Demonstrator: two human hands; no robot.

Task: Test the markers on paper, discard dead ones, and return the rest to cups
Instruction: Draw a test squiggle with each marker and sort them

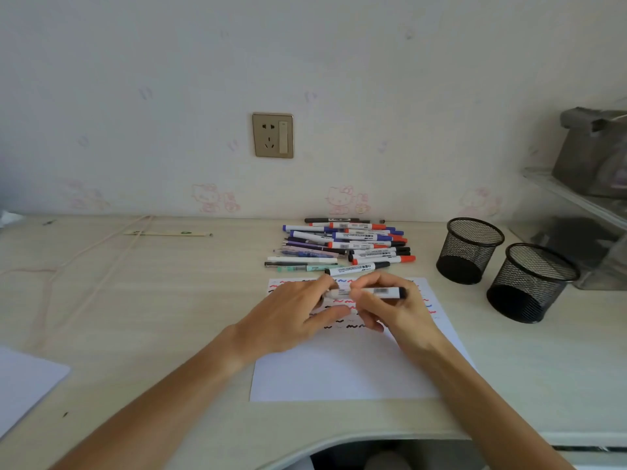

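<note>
A white sheet of paper lies on the desk, its far half covered with red, blue and black scribbles. Above it both hands hold one white marker with a black end, lying crosswise. My right hand grips the barrel. My left hand pinches the marker's left end, which its fingers hide. Behind the paper lies a pile of several markers and pens with red, blue and black caps. Two black mesh cups stand at the right, with nothing visible inside.
A wall socket sits above the desk. A wrapped chopstick pair and a pale cord lie at the far left. Another white sheet sits at the left edge. A clear shelf with a grey box stands at the right.
</note>
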